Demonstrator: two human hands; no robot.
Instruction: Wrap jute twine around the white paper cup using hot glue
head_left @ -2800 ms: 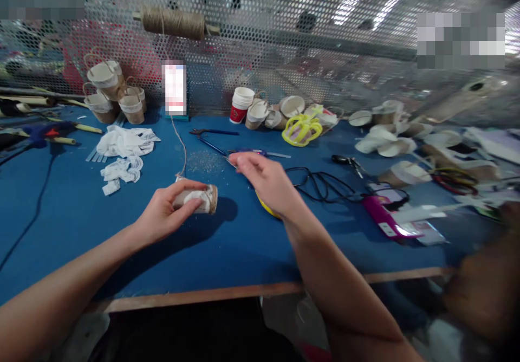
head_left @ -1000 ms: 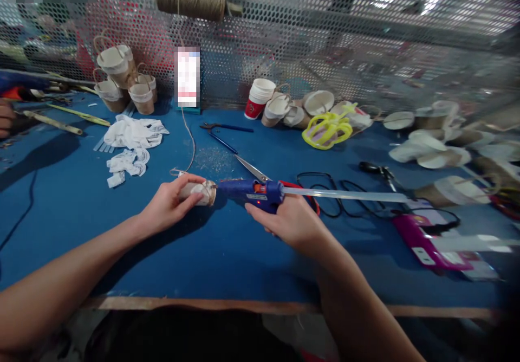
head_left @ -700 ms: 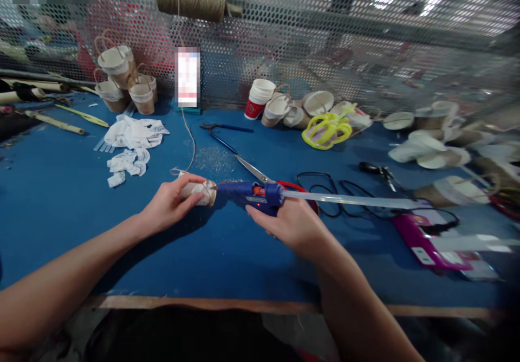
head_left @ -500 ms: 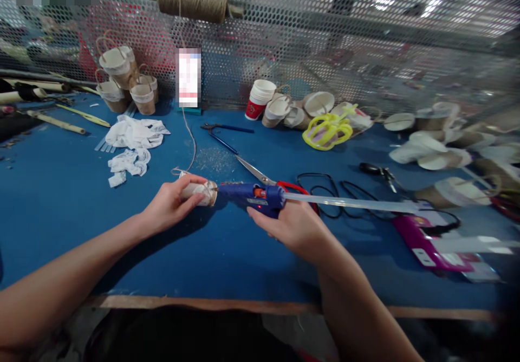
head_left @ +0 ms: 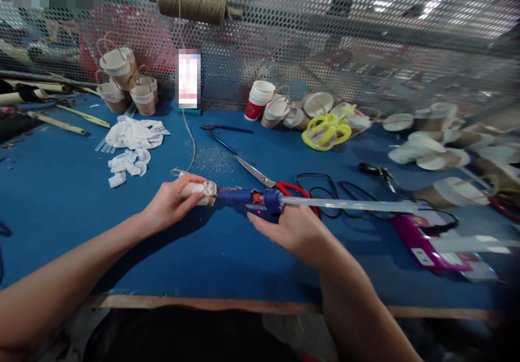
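Observation:
My left hand (head_left: 179,200) is closed around a small paper cup (head_left: 209,193) covered in white lace and brown wrap, lying on its side above the table. In my right hand (head_left: 290,226) is a blue hot glue gun (head_left: 255,202), its red light lit and a long clear glue stick (head_left: 345,205) sticking out of the back. The gun's nozzle meets the cup's brown end; whether glue is coming out is too small to see. Twine (head_left: 192,140) runs down from a spool (head_left: 190,5) to beside the cup.
Red-handled scissors (head_left: 264,179) and blue pliers (head_left: 223,134) lie beyond the gun. White lace strips (head_left: 134,133) are at left, near handled cups (head_left: 117,61). More cups (head_left: 319,103) line the mesh (head_left: 227,64). A purple packet (head_left: 410,237) and black cord (head_left: 325,188) are at right.
The glue gun's nozzle has shifted slightly down and left against the cup's end. My left hand keeps the cup in nearly the same place.

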